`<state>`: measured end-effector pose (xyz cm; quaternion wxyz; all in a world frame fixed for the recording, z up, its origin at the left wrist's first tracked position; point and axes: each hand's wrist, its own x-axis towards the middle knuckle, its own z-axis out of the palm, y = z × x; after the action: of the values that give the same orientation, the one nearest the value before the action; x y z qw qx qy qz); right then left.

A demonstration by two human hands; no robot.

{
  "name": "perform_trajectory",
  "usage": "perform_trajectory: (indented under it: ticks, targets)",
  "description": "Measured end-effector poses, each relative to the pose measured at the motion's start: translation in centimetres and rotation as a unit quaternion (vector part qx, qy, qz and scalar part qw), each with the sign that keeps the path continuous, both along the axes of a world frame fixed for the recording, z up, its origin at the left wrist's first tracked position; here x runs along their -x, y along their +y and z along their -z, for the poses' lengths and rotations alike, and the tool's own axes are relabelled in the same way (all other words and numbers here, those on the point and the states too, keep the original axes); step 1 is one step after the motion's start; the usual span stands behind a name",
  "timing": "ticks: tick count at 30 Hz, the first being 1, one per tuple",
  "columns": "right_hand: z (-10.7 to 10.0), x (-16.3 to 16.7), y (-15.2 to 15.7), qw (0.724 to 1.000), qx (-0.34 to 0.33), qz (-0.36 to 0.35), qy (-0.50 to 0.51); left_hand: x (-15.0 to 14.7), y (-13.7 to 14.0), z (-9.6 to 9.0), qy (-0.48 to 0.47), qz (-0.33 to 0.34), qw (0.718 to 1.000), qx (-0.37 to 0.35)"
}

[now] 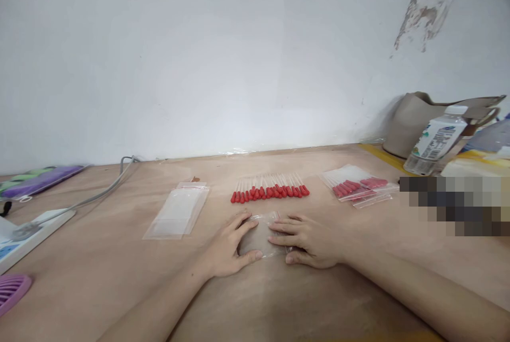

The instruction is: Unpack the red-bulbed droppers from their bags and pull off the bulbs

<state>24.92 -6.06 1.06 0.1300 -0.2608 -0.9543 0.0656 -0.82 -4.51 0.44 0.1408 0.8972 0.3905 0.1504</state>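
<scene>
A clear zip bag (261, 234) lies flat on the table between my hands. My left hand (229, 246) rests at its left edge, fingers spread, the thumb near the bag's lower side. Across the bag's right end lie the outstretched fingers of my right hand (306, 240). Just beyond is a row of red-tipped white sticks (271, 191), their red ends toward me. To the left sits a stack of clear zip bags (177, 212). On the right, zip bags holding red-tipped sticks (354, 187) overlap in a pile.
A plastic bottle (436, 140) leans by a grey-brown pitcher-like container (406, 124) at the back right. At left are a white power strip (59, 220) with a grey cable (103, 193), a purple-green packet (48, 178) and a pink slatted object (14, 291). A white wall rises behind.
</scene>
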Motion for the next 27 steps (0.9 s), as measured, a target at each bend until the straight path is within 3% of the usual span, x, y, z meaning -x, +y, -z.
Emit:
perform_trajectory:
  ticks: [3,7,10,12,15,17,21,24,27]
  targets:
    - [0.5,-1.0,-0.4,1.000,0.026,0.006,-0.004,0.1,-0.1,-0.2,0.003,-0.001,1.000,0.012]
    - [0.4,-1.8,-0.3,0.993,0.085,0.030,0.072,0.4,-0.2,-0.2,-0.003,0.004,1.000,0.027]
    - [0.1,-3.5,0.8,0.979,0.055,0.151,0.122,0.4,0.1,-0.2,-0.042,-0.012,0.998,0.044]
    - [0.1,-5.3,2.0,0.942,-0.047,0.310,0.123,0.1,0.7,0.0,-0.092,-0.041,0.994,0.043]
    - [0.7,-8.1,3.7,0.837,-0.146,0.525,0.059,-0.4,1.9,0.3,-0.154,-0.102,0.982,0.029]
    - [1.2,-9.3,4.4,0.806,-0.153,0.571,0.023,-0.6,2.7,0.5,-0.160,-0.133,0.978,0.031]
    - [1.4,-10.2,4.9,0.796,-0.186,0.575,0.015,-0.5,3.3,0.9,-0.131,-0.160,0.978,0.028]
    - [0.7,-11.4,5.0,0.753,-0.222,0.618,0.044,-0.4,3.1,1.0,-0.123,-0.167,0.978,0.032]
    - [0.5,-13.3,5.1,0.714,-0.170,0.678,0.035,-0.5,2.6,0.9,-0.119,-0.160,0.979,0.035]
